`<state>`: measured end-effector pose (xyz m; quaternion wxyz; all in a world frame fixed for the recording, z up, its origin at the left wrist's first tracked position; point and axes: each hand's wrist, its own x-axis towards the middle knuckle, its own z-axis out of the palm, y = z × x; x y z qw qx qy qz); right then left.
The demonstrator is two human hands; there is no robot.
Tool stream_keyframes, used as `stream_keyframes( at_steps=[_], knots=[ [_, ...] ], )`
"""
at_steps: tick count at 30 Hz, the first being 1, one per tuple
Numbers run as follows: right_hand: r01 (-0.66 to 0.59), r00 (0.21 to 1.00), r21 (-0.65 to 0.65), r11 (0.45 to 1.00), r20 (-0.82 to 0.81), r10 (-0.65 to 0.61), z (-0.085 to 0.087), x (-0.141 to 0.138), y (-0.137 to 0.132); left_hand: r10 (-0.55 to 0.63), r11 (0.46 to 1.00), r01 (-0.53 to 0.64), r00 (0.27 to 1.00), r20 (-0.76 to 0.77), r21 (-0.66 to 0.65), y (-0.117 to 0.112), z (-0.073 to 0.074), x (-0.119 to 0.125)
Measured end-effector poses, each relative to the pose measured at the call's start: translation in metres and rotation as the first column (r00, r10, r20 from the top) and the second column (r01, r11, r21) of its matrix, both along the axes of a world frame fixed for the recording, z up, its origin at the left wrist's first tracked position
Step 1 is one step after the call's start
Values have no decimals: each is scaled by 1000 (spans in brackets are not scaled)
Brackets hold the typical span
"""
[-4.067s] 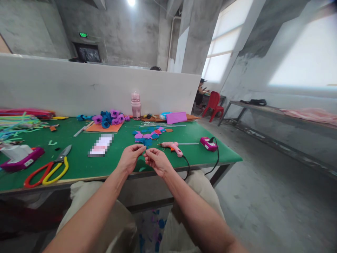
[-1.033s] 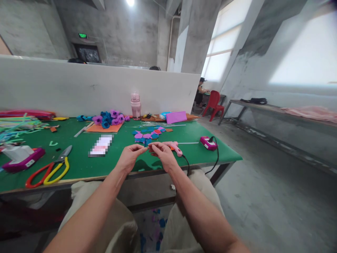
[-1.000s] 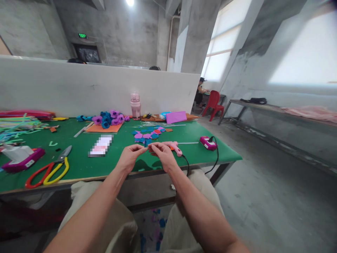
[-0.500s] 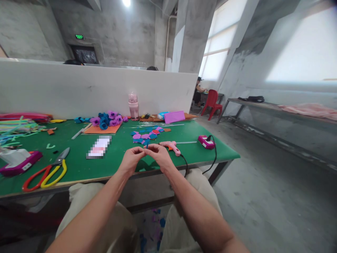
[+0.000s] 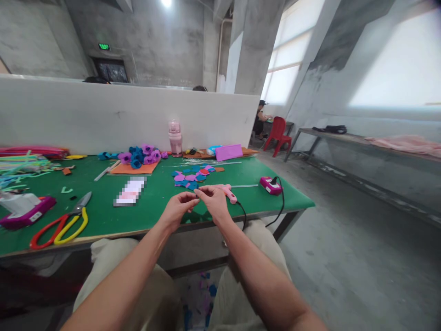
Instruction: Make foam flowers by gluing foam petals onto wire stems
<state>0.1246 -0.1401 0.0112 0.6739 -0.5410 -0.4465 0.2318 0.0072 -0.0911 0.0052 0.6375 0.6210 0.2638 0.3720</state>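
Note:
My left hand (image 5: 179, 209) and my right hand (image 5: 215, 202) meet above the front edge of the green table (image 5: 151, 216), fingertips pinched together on something too small to make out. Just behind my right hand lies a pink glue gun (image 5: 228, 191) with a black cord. Beyond it sits a heap of blue, purple and red cut foam pieces (image 5: 193, 177). Finished blue and purple foam flowers (image 5: 141, 155) lie farther back on an orange sheet.
Red and yellow handled shears (image 5: 62, 225) and a magenta box (image 5: 25, 212) lie at left, coloured sticks (image 5: 20, 165) at far left. A pink bottle (image 5: 175, 138) stands by the white partition (image 5: 103, 115). A pink power strip (image 5: 270, 185) sits at right. A person sits by a red chair (image 5: 278, 134).
My hands have stayed together at the table's edge, shifting slightly right and up while the fingers work the small item. The camera view has drifted a little.

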Motion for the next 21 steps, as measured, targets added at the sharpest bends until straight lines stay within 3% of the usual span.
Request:
stream_keyframes(
  at_steps=[4, 8, 15, 18, 21],
  knots=[
    [26, 1000, 19, 999, -7, -26, -1, 4, 1, -55, 998, 55, 997, -57, 2, 1, -2, -1],
    [-35, 999, 29, 999, -26, 36, 2, 4, 0, -74, 997, 74, 997, -32, -1, 1, -2, -2],
    [-199, 938, -24, 980, -294, 183, 5, 10, 0, -92, 993, 92, 996, 9, -72, -1, -1, -1],
    [-241, 943, -13, 970, -241, 231, 3, 8, 0, -110, 991, 110, 994, 15, -73, 0, -2, -1],
    [-193, 971, 22, 981, -137, 194, 3, 6, 0, -116, 991, 116, 993, 5, -67, 0, -2, -1]
  ],
)
